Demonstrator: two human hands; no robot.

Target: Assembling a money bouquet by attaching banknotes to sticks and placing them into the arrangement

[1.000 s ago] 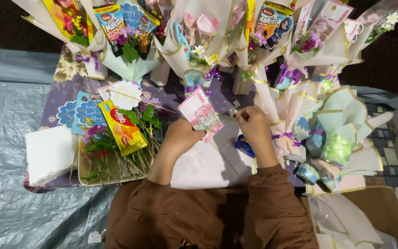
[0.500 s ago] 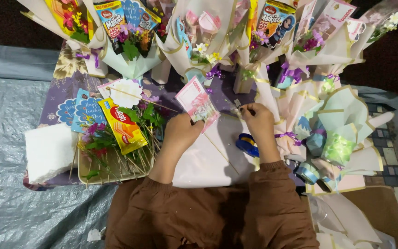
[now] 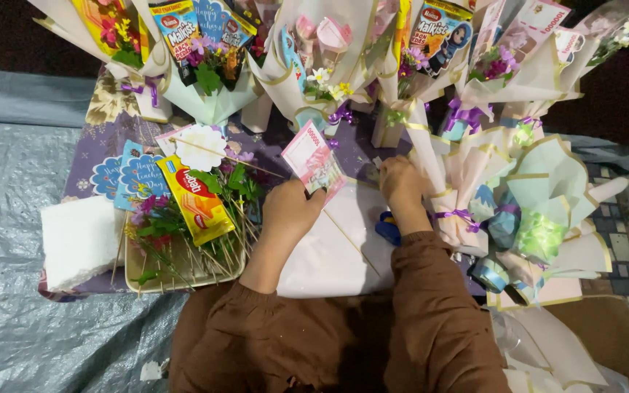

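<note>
Banknote (image 3: 313, 164), pink, pinched in left hand (image 3: 289, 211); right hand (image 3: 400, 182) curled, grip unclear. We judge the nearby skewer (image 3: 351, 240) could tear it.

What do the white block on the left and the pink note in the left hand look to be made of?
White block: probably foam, matte, with a rough, crumbly lower edge. Pink note, pinched by the left hand: thin printed paper, like a banknote, faint sheen, standing flat; paper or polymer is unclear.

white foam block (image 3: 81, 240), wrapped bouquets (image 3: 205, 65)
</note>
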